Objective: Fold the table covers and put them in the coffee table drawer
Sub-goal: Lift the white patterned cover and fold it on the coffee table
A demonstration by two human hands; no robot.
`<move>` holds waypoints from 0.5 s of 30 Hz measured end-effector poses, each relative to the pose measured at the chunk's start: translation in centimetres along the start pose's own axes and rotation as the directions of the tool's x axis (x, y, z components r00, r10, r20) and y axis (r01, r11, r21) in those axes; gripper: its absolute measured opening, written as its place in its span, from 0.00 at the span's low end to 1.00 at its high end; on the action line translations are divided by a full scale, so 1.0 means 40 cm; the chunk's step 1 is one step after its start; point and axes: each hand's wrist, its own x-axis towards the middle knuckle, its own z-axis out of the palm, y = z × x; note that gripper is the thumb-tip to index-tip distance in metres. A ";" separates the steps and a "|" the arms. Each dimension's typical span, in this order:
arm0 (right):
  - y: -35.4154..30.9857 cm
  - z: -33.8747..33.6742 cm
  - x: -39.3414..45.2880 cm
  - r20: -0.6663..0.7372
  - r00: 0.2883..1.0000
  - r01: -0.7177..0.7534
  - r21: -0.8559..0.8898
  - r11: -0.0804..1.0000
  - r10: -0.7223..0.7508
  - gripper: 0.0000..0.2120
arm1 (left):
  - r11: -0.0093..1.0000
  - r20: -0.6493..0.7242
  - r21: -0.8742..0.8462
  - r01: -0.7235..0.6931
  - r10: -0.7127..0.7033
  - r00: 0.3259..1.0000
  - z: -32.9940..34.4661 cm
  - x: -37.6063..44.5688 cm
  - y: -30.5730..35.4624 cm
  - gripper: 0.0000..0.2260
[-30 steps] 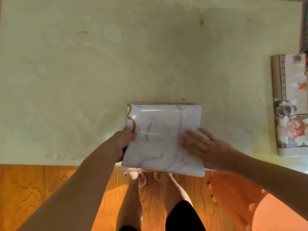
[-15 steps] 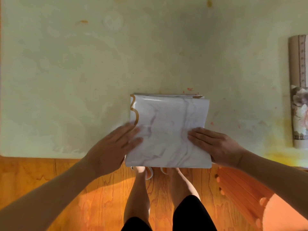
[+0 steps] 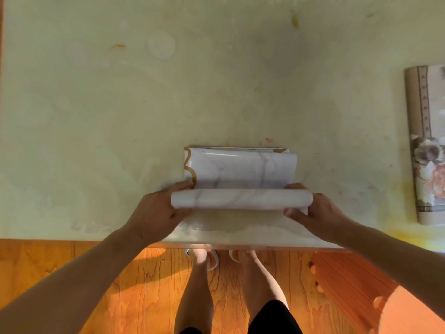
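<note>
Both hands, left (image 3: pixel 157 208) and right (image 3: pixel 317 210), grip the near edge of a marble-print table cover (image 3: pixel 240 174) on the table (image 3: pixel 120 116), turning it over toward the far side. A floral cover (image 3: pixel 426 145) lies folded at right; no drawer is in sight.

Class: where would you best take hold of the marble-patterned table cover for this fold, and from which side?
Grip the marble-patterned table cover at both ends of its curled near edge, from the near side, as the left hand and right hand do: that edge is lifted, the far part lies flat.
</note>
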 end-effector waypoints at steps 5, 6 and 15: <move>-0.097 0.022 0.082 -0.266 0.878 -0.255 0.442 0.860 0.397 0.15 | 0.926 -0.024 -0.076 0.369 -0.372 0.928 -0.008 0.079 0.069 0.36; -0.115 0.028 0.101 -0.300 0.833 -0.285 0.488 0.825 0.465 0.15 | 0.900 -0.053 -0.099 0.425 -0.432 0.900 -0.006 0.099 0.086 0.34; -0.156 0.061 0.195 -0.295 0.525 -0.505 0.648 0.571 0.798 0.29 | 0.611 -0.017 -0.222 0.760 -0.781 0.624 0.009 0.214 0.191 0.24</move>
